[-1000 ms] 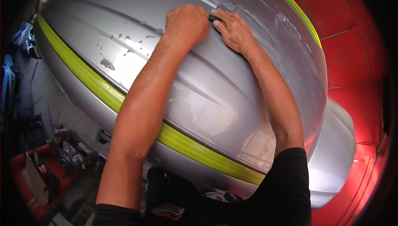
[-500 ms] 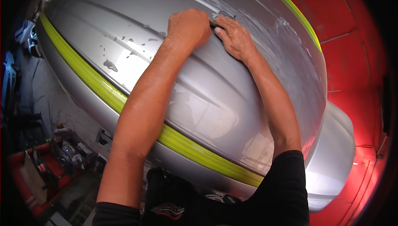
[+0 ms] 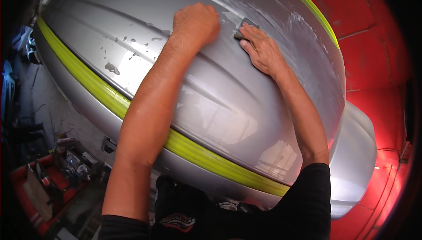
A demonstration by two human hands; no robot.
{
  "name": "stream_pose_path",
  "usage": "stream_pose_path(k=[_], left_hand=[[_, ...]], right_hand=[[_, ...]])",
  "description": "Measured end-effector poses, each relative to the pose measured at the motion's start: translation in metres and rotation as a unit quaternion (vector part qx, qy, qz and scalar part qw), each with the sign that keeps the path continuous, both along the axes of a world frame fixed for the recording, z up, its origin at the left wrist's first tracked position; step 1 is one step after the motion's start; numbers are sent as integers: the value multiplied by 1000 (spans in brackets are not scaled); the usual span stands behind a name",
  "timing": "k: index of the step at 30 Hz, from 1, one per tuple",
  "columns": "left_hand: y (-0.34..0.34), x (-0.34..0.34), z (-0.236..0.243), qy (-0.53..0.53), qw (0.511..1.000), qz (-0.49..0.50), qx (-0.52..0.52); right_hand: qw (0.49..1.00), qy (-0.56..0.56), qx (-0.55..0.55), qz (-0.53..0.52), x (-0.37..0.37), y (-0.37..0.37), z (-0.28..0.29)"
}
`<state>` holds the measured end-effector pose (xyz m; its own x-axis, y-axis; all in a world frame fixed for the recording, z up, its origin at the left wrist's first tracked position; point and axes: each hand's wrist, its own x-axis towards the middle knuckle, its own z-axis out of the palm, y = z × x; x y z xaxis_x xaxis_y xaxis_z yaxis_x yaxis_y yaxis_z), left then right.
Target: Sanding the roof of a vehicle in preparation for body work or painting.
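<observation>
A large silver car body panel (image 3: 228, 103) fills the view, wet with droplets and a dull sanded patch near its top. Yellow-green masking tape (image 3: 101, 92) runs along its lower edge and along its far edge. My right hand (image 3: 263, 51) presses a small dark sanding block (image 3: 244, 25) flat against the panel with its fingers on it. My left hand (image 3: 195, 22) rests closed on the panel just left of the block, apart from the right hand, with nothing seen in it.
A red car body (image 3: 373, 42) lies behind and right of the silver panel. On the floor at lower left stands a red tray (image 3: 41, 191) with tools and scraps. Dark clutter lines the left edge.
My two hands, close together a second ago, have come apart: the right hand with the block has slid right along the panel. The view has shifted slightly.
</observation>
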<state>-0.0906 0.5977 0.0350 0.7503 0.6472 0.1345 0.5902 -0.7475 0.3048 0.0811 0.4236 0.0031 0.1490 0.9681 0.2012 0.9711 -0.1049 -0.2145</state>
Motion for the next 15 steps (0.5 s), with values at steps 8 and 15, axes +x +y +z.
stream_pose_path(k=[8,15], left_hand=[[4,0,-4,-24,1000,-11,15],[3,0,-9,-37,999,-18,35]], right_hand=[[997,38,-55,-35,1,-122,4],[998,-10,32,49,-12,35,-6]])
